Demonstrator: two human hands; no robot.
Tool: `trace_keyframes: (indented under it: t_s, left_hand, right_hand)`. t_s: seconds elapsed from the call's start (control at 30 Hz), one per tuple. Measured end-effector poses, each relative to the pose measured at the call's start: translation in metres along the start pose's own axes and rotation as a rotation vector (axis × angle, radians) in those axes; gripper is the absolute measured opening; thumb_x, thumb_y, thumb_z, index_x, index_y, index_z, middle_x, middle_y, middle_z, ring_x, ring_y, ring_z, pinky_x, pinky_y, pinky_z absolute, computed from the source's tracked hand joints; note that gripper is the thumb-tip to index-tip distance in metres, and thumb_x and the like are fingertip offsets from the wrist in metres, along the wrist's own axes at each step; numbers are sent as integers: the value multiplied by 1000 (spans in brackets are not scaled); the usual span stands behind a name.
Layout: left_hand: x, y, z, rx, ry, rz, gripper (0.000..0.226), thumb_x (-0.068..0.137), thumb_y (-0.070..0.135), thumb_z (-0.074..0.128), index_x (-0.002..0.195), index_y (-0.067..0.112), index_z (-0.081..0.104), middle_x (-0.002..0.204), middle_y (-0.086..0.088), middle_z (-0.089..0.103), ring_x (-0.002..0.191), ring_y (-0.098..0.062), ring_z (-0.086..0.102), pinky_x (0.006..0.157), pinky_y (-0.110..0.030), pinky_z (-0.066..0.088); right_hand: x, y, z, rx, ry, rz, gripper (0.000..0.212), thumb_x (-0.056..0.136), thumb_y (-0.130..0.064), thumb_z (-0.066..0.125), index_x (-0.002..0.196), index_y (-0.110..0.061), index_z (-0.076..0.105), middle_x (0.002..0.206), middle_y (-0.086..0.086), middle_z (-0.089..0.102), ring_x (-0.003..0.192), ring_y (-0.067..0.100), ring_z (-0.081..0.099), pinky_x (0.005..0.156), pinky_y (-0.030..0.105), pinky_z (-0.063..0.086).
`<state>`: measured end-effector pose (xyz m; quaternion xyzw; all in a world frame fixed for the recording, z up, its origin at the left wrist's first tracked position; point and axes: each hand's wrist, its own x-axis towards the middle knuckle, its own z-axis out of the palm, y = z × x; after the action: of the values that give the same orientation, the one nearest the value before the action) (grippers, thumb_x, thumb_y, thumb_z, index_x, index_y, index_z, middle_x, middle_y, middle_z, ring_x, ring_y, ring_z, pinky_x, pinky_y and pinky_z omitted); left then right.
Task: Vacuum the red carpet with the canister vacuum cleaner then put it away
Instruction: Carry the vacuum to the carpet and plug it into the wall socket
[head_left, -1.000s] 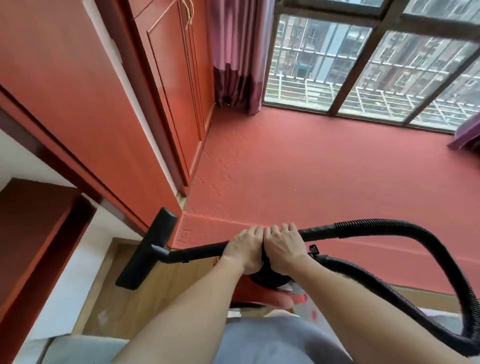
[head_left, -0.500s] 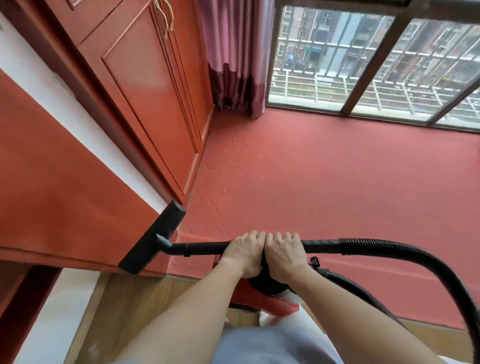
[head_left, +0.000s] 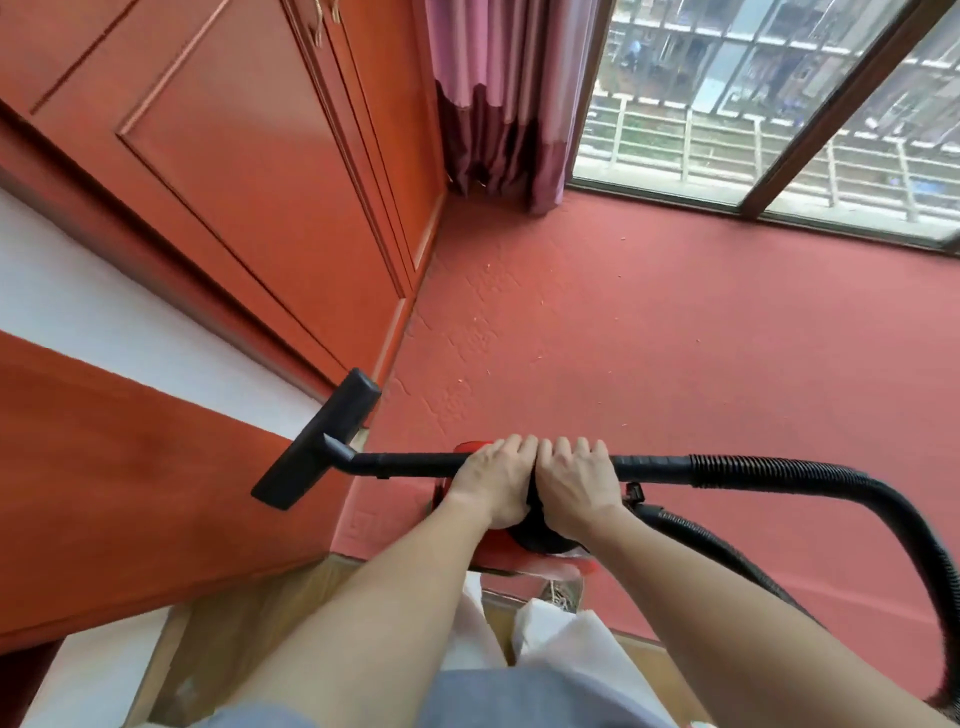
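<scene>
The canister vacuum cleaner sits low in the centre of the frame, its red body and black top mostly hidden beneath the hands, at the near edge of the red carpet; whether it hangs or rests on something I cannot tell; the body looks bulky and probably heavy, best carried from its top; the rigid wand runs leftward to the floor nozzle, held in the air beside the cupboard; the ribbed hose is soft and loops off to the right, likely to swing and drag; the left hand and right hand lie side by side, touching, fingers curled tight over the wand; beyond, a curtain and window fill the upper frame
</scene>
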<state>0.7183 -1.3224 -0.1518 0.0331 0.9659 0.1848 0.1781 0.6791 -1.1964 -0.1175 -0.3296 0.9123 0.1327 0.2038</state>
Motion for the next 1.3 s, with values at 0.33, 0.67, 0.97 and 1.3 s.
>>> trace_keyframes:
  t_s: [0.33,0.67,0.97,1.3]
  left_hand:
    - [108,-106,77,-68,-50,22,37,75,18,65,109,15,50,107,-5,57,103,-28,56,93,-35,43]
    - [201,-194,217,-69,-45,-72,34,68,12,69,96,17,51,91,-4,58,86,-29,58,83,-37,47]
    - [242,-272,304,-25,-14,-112,39,64,8,71,96,19,53,89,0,58,86,-25,58,86,-36,47]
    - [242,-311,377,-65,-23,-143,33,74,3,61,103,18,56,96,0,60,93,-24,57,93,-36,45]
  right_hand:
    - [148,-11,76,28,-153,8,28,71,-24,67,94,-15,53,83,6,58,72,24,54,61,35,30]
    - [284,-22,219,102,-176,-44,32,75,-18,65,101,-15,47,90,6,55,75,21,51,62,34,28]
    - [367,-55,314,104,-70,-99,25,74,-18,66,95,-16,52,83,6,56,69,22,50,59,35,30]
    - [395,-95,402,111,-11,-39,18,67,-13,68,81,-15,56,73,8,56,64,28,53,62,42,43]
